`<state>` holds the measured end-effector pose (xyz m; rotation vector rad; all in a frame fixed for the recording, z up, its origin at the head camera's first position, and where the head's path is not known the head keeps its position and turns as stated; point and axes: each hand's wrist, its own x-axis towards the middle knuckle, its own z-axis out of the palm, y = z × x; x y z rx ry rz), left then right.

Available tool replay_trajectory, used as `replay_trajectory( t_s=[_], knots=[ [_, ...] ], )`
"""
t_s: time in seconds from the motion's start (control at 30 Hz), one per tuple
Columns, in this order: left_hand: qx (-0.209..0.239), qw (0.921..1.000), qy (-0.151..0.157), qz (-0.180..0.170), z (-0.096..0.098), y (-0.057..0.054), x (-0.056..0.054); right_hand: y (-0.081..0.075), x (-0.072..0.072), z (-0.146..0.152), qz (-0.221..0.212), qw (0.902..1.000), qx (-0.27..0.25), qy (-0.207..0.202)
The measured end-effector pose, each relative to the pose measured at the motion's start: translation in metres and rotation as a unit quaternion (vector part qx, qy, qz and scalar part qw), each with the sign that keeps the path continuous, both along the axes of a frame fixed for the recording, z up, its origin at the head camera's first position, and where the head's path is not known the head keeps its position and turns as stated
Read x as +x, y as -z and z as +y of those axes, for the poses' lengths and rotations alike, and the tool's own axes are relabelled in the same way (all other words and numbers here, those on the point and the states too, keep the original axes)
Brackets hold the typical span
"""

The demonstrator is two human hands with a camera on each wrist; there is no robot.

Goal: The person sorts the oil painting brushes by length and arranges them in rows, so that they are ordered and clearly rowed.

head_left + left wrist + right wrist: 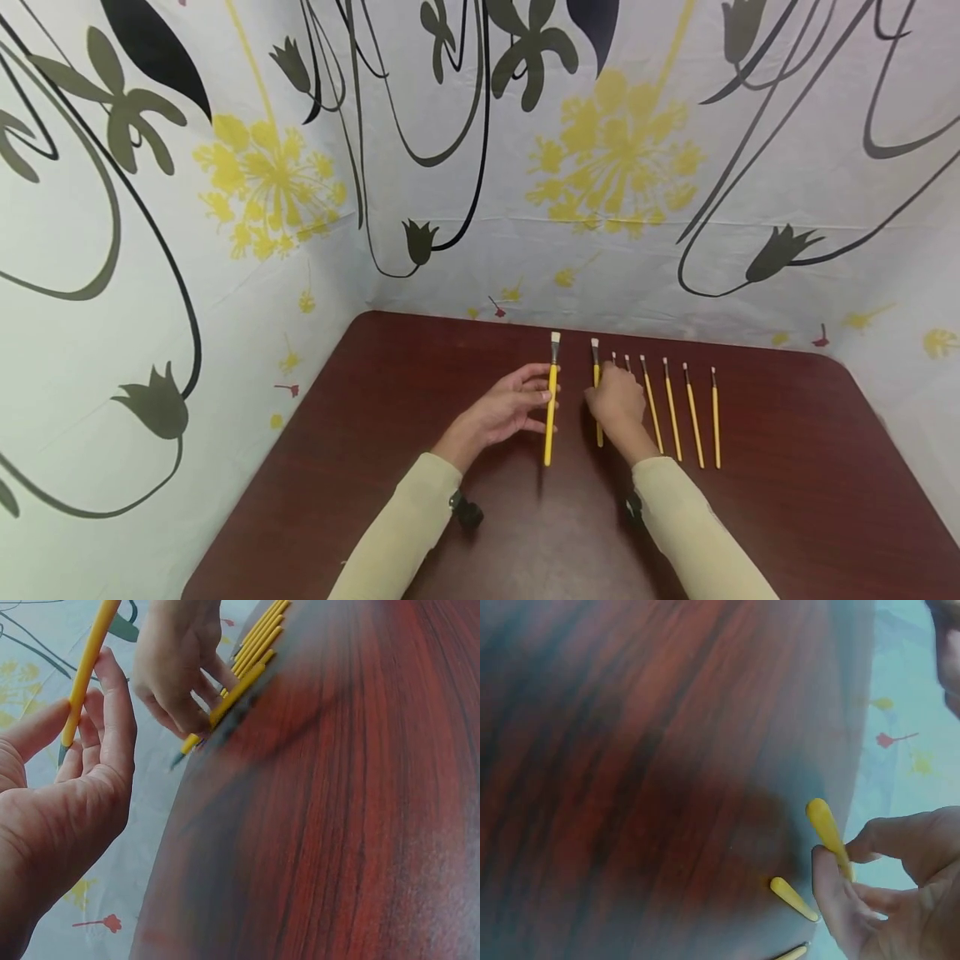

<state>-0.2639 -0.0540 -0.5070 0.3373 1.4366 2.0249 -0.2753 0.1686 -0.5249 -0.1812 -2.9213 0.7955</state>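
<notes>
Paintbrush point(597, 375): right hand point(619, 403) pinches it, axis near to far (bristles far!)
Left paintbrush point(551, 421): left hand point(510, 408) grips it, just leftward

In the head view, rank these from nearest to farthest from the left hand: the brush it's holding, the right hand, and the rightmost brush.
1. Held brush: upright in the picture, gripped by the left hand.
2. Right hand: to the right, across a gap from the held brush.
3. Rightmost brush: farthest right, well beyond the right hand.
</notes>
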Motion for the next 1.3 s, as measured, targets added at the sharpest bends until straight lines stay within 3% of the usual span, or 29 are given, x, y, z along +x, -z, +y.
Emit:
replay_trajectory(
  t_s=[0.07, 0.17, 0.23, 0.4, 0.5, 0.77, 0.87, 1.3],
  knots=[
    [-0.007, 1.0, -0.003, 0.0, 0.0, 0.001, 0.0, -0.001, 0.003, 0.003, 0.007, 0.9994, -0.034, -0.006],
    [-0.014, 0.9998, -0.01, 0.001, -0.001, 0.002, -0.001, -0.007, 0.01, 0.008, -0.004, 0.9909, -0.131, -0.029],
    [-0.017, 0.9998, -0.014, 0.0, -0.002, 0.003, -0.003, -0.012, 0.015, 0.011, -0.027, 0.9751, -0.217, -0.038],
    [-0.012, 0.9998, -0.018, 0.001, -0.003, 0.005, -0.007, -0.022, 0.026, 0.022, -0.075, 0.9173, -0.388, -0.051],
    [-0.01, 0.9998, -0.014, 0.002, -0.004, 0.007, -0.01, -0.026, 0.034, 0.028, -0.087, 0.8925, -0.438, -0.061],
    [-0.006, 0.9998, -0.019, -0.003, -0.004, 0.009, -0.012, -0.025, 0.055, 0.038, -0.099, 0.8483, -0.512, -0.09],
    [-0.006, 0.9998, -0.02, -0.003, -0.004, 0.01, -0.012, -0.022, 0.059, 0.04, -0.098, 0.8435, -0.519, -0.097],
    [-0.046, 0.9982, -0.037, -0.003, -0.004, 0.011, -0.013, -0.013, 0.064, 0.041, -0.093, 0.8392, -0.527, -0.095]
  ],
)
